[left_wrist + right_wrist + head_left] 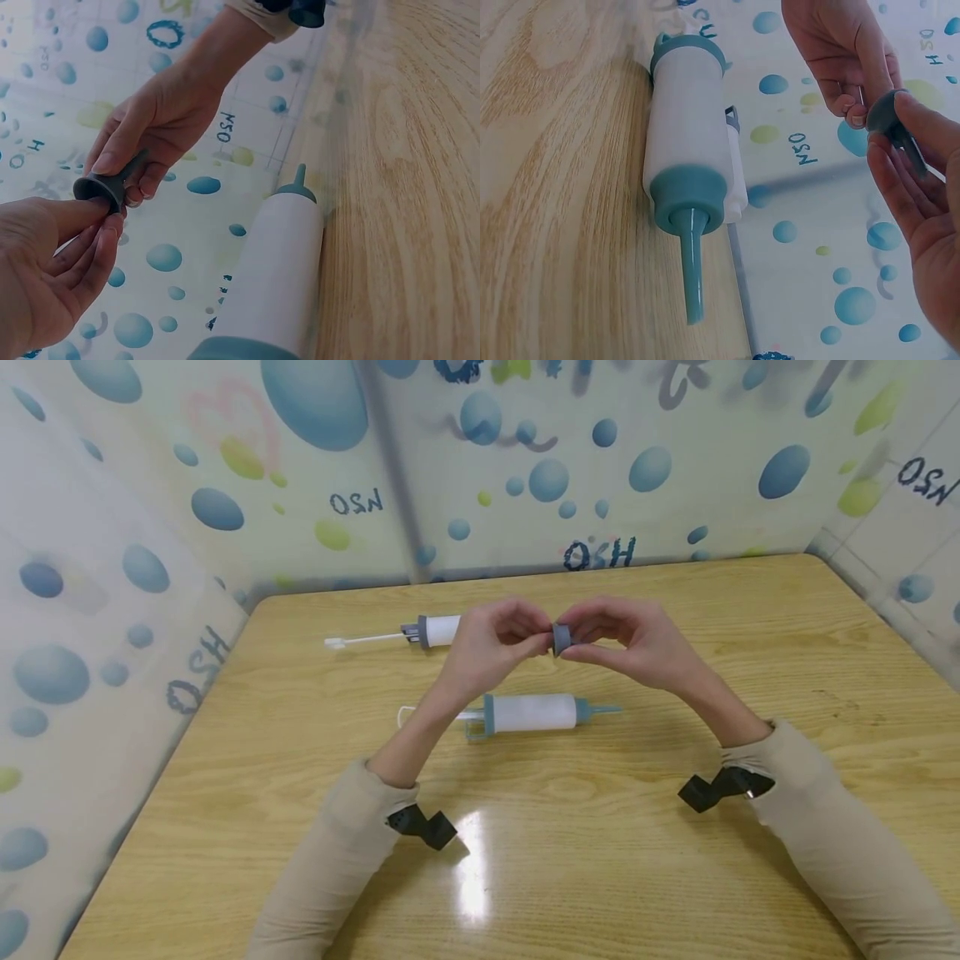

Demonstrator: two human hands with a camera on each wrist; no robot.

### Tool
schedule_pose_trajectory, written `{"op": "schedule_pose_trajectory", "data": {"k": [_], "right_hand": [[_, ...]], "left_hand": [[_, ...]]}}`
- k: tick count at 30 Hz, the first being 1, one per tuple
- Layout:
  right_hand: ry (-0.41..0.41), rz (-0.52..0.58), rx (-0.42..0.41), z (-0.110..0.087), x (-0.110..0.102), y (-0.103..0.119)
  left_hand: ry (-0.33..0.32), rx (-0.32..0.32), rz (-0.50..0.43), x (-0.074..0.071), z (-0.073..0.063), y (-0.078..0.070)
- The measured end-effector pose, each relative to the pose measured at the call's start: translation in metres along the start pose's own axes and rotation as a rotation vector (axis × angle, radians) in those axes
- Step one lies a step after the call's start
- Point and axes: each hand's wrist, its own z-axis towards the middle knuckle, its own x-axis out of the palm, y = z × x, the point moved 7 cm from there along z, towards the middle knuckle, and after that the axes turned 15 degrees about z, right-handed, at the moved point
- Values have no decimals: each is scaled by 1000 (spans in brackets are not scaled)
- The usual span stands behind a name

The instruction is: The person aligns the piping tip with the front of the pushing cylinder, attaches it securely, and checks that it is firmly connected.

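Above the table, both hands hold a small dark grey nozzle cap with a round open rim and a narrow spout. My left hand pinches its rim, with fingertips at the open end in the left wrist view. From the other side my right hand grips the cap between thumb and fingers, around the spout. Below the hands lies a syringe-like tube with a white barrel, teal ends and a teal nozzle. Behind the left hand a second white tube with a grey collar is partly hidden.
From the second tube a white plunger rod sticks out to the left. The wooden table meets a wall sheet printed with blue bubbles along its far edge. Black wrist cameras sit on both sleeves.
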Motion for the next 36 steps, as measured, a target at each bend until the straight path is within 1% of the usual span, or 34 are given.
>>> {"op": "schedule_pose_trajectory", "data": {"k": [3, 7, 10, 14, 19, 23, 28, 33, 36], "right_hand": [[-2, 0, -1, 0, 1, 1], [-8, -15, -3, 0, 3, 1], [-16, -45, -1, 1, 3, 1], [-30, -80, 2, 0, 2, 1], [-40, -84, 16, 0, 1, 0], [-51, -93, 24, -1, 0, 0], [-63, -127, 37, -1, -3, 0], [-62, -143, 55, -1, -6, -3], [-65, -151, 65, -1, -6, -4]], "left_hand": [[-10, 13, 2, 1, 0, 0], [-14, 0, 22, 2, -1, 0], [-12, -7, 40, 3, -2, 0], [-6, 6, 56, 5, -2, 0], [8, 18, 63, 6, -2, -1], [36, 20, 81, 5, -1, -1], [72, 12, 127, 3, 1, 0], [82, -1, 189, -2, 3, 6], [78, -7, 243, -7, 4, 13]]}}
